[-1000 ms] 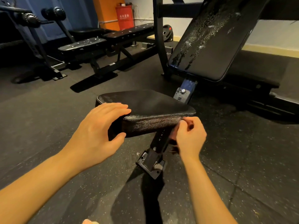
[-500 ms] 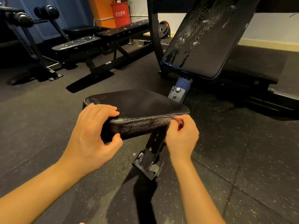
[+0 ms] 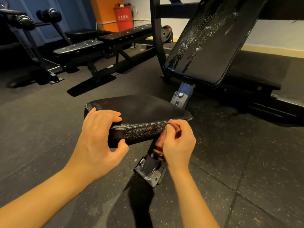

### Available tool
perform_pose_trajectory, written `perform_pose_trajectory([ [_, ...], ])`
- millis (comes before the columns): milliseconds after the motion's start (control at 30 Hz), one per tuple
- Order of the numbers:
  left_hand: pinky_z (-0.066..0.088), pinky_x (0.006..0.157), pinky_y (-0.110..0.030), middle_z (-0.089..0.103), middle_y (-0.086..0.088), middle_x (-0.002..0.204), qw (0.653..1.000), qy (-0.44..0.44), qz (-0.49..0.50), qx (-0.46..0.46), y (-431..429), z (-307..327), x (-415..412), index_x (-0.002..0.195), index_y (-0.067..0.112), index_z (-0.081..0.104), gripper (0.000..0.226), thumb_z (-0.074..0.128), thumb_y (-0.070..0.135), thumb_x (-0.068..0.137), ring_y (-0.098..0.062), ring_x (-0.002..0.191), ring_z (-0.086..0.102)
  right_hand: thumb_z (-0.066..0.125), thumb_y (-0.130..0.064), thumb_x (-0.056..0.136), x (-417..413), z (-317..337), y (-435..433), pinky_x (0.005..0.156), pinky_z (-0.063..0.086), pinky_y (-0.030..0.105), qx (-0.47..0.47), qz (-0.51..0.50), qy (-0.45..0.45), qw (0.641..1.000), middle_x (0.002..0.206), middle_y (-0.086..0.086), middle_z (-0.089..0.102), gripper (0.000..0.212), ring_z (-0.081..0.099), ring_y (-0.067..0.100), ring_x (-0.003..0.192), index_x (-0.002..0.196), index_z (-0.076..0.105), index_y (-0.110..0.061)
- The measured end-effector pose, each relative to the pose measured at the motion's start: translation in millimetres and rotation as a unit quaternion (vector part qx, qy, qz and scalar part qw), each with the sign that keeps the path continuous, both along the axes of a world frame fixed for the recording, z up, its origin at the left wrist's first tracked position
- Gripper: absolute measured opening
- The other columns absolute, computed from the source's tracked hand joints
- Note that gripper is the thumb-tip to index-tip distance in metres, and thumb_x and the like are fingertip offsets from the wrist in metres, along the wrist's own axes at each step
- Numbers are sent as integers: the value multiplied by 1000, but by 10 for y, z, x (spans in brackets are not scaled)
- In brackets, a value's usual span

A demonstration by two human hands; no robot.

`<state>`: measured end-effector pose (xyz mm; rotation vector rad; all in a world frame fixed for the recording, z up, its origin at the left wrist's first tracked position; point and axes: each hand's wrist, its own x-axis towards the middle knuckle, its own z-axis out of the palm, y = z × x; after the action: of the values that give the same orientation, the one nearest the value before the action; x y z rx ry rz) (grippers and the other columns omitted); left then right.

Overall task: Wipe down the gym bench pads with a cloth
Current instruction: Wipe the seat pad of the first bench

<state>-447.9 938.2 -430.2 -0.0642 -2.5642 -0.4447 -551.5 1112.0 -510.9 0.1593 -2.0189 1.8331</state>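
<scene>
The black seat pad (image 3: 144, 107) of an incline bench lies in the middle of the view, its front face cracked and shiny. My left hand (image 3: 97, 140) grips its front left corner, fingers on top and thumb below. At the pad's front right edge my right hand (image 3: 178, 145) is curled around a dark reddish cloth (image 3: 158, 145), which hangs partly hidden under the fingers. The tilted back pad (image 3: 205, 51) rises behind, speckled with droplets and white streaks.
The bench's metal foot (image 3: 148, 171) sits on the black rubber floor below my hands. A black rack upright (image 3: 156, 38) stands behind the seat. Two flat benches (image 3: 79, 46) (image 3: 128, 32), a red box (image 3: 123, 18) and a weight plate (image 3: 167, 32) are at the back left.
Both hands keep their places on the seat pad. My right hand has edged slightly left along the front edge. The view has shifted a little.
</scene>
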Motion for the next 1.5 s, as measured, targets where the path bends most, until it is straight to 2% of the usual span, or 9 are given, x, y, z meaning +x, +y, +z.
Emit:
perform_pose_trajectory([
  [167, 16, 126, -37, 59, 1, 123, 1000, -4, -3, -5, 5, 11, 14, 118, 10, 59, 48, 57, 38, 80, -20, 118, 56, 70, -15, 92, -547, -160, 574, 79, 52, 30, 27, -42, -209, 977, 83, -14, 65, 10, 64, 10, 87, 89, 70, -24],
  [267, 18, 125, -37, 60, 2, 123, 1000, -5, -10, -8, -14, 36, 24, 118, 11, 60, 48, 57, 40, 80, -20, 117, 56, 70, -19, 93, -621, -99, 665, 66, 48, 17, -30, -80, -243, 966, 84, -10, 65, 4, 66, 6, 82, 97, 70, -19],
  [467, 26, 118, -37, 62, 1, 117, 1000, -6, -16, -19, -20, 73, 15, 116, 12, 59, 45, 57, 38, 78, -22, 111, 57, 70, -7, 90, -585, 75, 536, 59, 50, 18, -181, -143, -248, 941, 76, -8, 69, 21, 66, 1, 59, 103, 64, -23],
  [567, 31, 113, -41, 62, 2, 116, 1000, -4, -20, -23, -31, 89, 11, 114, 13, 59, 45, 57, 39, 77, -22, 109, 57, 70, 0, 89, -522, 58, 435, 70, 59, 29, -217, -120, -249, 936, 83, -11, 65, 28, 67, 3, 63, 99, 66, -26],
  [633, 33, 110, -42, 62, 1, 114, 999, 3, -22, -23, -28, 92, -5, 112, 13, 59, 44, 56, 39, 77, -21, 107, 56, 67, 3, 91, -492, 53, 454, 64, 55, 24, -237, -105, -257, 931, 92, -6, 67, 28, 68, 5, 71, 105, 68, -22],
  [767, 33, 107, -38, 63, 1, 111, 999, 8, -24, -24, -30, 94, -33, 110, 13, 59, 43, 56, 39, 76, -22, 105, 55, 62, 8, 93, -385, 21, 496, 58, 54, 18, -239, -59, -257, 934, 95, -1, 72, 28, 71, 3, 66, 104, 72, -16],
  [1033, 33, 99, -33, 63, 5, 106, 1000, -2, -28, -8, -58, 171, -30, 106, 18, 60, 38, 53, 41, 76, -17, 101, 56, 65, 8, 89, -138, 20, 412, 93, 55, 37, -229, 38, -240, 943, 102, 0, 78, 33, 72, 18, 102, 105, 75, -18],
  [1267, 35, 103, -33, 64, 7, 114, 999, -13, -47, 6, -123, 193, 28, 112, 19, 62, 43, 53, 40, 77, -13, 110, 55, 62, 11, 91, 147, 240, 265, 82, 55, 27, -246, 108, -208, 940, 101, 5, 78, 29, 73, 15, 90, 108, 73, -10],
  [1500, 38, 103, -34, 65, 5, 116, 999, -23, -47, 4, -110, 244, 65, 115, 16, 64, 49, 48, 41, 76, -14, 111, 56, 67, 5, 84, 453, 614, 36, 93, 57, 51, -222, 258, -188, 921, 111, 16, 75, 23, 70, 35, 107, 105, 72, -4],
])
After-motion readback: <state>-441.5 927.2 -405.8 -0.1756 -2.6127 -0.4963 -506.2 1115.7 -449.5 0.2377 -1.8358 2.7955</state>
